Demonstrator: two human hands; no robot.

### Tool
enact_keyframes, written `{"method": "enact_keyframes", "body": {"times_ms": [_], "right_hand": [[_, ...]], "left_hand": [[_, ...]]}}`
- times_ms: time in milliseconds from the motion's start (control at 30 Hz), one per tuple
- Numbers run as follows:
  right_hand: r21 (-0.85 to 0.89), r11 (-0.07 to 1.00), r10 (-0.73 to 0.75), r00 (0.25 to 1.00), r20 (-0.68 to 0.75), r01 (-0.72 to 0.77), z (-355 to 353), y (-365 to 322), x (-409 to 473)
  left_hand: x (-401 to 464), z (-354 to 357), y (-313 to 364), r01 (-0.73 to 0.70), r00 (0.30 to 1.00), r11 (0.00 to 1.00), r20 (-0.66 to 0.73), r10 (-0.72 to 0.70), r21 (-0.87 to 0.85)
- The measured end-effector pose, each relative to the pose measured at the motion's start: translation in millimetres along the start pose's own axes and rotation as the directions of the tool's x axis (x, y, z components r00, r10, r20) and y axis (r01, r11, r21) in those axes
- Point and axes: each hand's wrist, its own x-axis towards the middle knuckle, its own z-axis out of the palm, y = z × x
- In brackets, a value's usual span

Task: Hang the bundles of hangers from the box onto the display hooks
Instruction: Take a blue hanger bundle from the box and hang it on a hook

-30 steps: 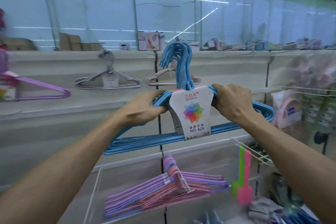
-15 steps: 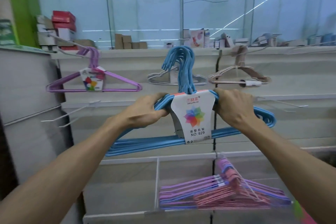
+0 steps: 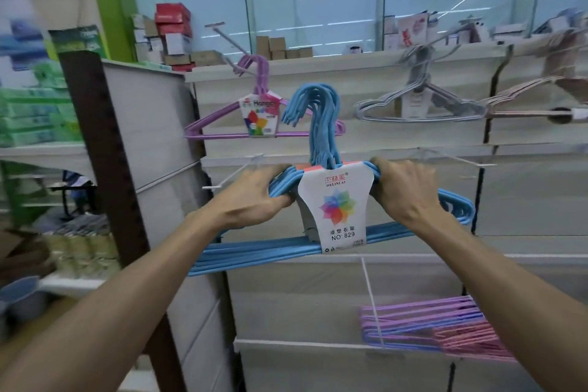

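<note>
We grip one blue hanger bundle [image 3: 321,200] by its shoulders, left hand [image 3: 254,197] and right hand [image 3: 404,191] both clamped, before the display hooks [image 3: 235,175]. Three bundles hang above. Our view has swung left since earlier.

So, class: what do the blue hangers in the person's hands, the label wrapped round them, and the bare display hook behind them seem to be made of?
Blue hangers: thin rods with a matte, even blue skin, probably plastic-coated wire, though solid plastic is possible.
Label: white printed card with a slight sheen; it holds a flat, cut shape.
Display hook: slim, straight, pale rod, likely white-coated metal wire.
</note>
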Motion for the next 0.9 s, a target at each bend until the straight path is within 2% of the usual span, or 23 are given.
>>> {"method": "enact_keyframes", "body": {"times_ms": [300, 533, 900], "right_hand": [[0.033, 0.996, -0.084, 0.995, 0.057, 0.082, 46.6, -48.1, 3.3], [0.004, 0.985, -0.173, 0.982, 0.074, 0.173, 73.1, -53.3, 19.2], [0.015, 0.953, -0.304, 0.951, 0.048, 0.304, 137.3, -55.1, 70.2]], "left_hand": [[-30.2, 22.1, -67.9, 0.154, 0.986, 0.985, -0.045, -0.158, -0.081], [-22.3, 54.7, -99.9, 0.197, 0.972, 0.959, -0.087, -0.218, -0.204], [19.1, 81.6, -144.6, 0.262, 0.936, 0.926, -0.161, -0.312, -0.274]]}}
